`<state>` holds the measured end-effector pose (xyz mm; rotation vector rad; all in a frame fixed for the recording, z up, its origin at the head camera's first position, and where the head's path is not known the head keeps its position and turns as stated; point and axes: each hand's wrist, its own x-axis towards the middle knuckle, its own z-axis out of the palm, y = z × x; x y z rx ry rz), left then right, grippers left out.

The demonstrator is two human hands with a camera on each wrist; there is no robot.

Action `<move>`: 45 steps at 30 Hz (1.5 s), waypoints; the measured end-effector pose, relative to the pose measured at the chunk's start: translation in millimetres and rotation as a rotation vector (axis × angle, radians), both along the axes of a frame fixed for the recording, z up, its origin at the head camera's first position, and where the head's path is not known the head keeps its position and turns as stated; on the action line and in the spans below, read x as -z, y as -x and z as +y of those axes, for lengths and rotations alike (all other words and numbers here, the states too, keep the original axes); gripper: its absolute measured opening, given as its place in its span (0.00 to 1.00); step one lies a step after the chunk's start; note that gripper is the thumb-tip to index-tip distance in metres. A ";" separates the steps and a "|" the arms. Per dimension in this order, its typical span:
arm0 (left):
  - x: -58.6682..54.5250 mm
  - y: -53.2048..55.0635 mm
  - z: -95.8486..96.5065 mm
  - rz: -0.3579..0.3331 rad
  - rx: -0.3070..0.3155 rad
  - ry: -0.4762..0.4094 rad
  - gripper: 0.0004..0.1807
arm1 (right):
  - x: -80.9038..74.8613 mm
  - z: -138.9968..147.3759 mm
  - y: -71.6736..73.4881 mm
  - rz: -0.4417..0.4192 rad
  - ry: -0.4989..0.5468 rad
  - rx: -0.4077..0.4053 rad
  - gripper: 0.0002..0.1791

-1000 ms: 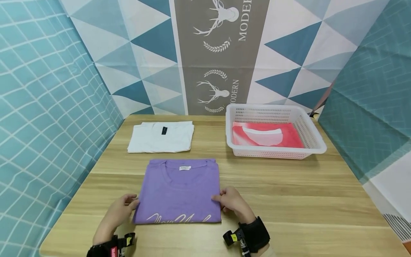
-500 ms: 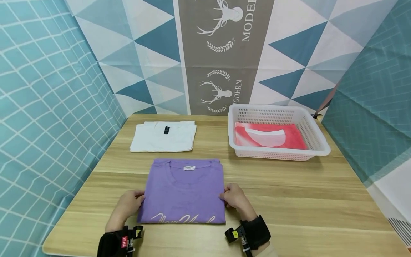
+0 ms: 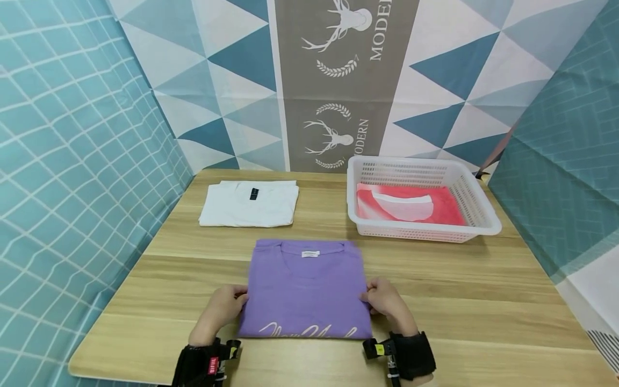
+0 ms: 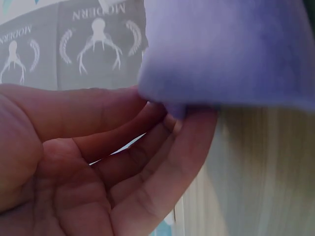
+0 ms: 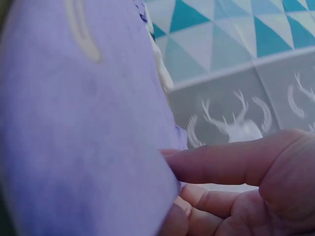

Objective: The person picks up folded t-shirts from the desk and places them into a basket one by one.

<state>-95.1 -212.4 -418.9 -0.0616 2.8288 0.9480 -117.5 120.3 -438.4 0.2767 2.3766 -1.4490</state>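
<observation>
A folded purple T-shirt lies between the two hands at the front of the table, its neckline and white label toward the back and pale script lettering along the near edge. The left hand pinches its left side edge; in the left wrist view the thumb lies on the cloth and the fingers curl beneath it. On the opposite edge the right hand pinches the shirt, and the right wrist view has the thumb on top of the purple cloth with the other fingers partly hidden under it.
A folded white T-shirt with a black label lies at the back left of the wooden table. At the back right stands a white perforated plastic basket with a folded red and white garment in it. Patterned cloth hangs behind.
Both hands have come to grip the purple T-shirt's sides and have shifted it to the right with them. The view has drifted slightly; the white shirt and basket stay where they were.
</observation>
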 end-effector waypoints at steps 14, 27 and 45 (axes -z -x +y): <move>1.5 3.0 38.8 -0.007 0.091 -0.117 0.09 | -2.2 51.6 -6.9 -0.044 -0.056 0.038 0.05; -4.1 14.5 34.8 -0.162 0.034 -0.240 0.11 | -17.1 57.9 -3.8 -0.108 -0.057 -0.028 0.09; -4.6 70.9 39.5 -0.251 -0.016 -0.286 0.17 | -25.1 51.5 43.2 -0.088 -0.051 -0.081 0.12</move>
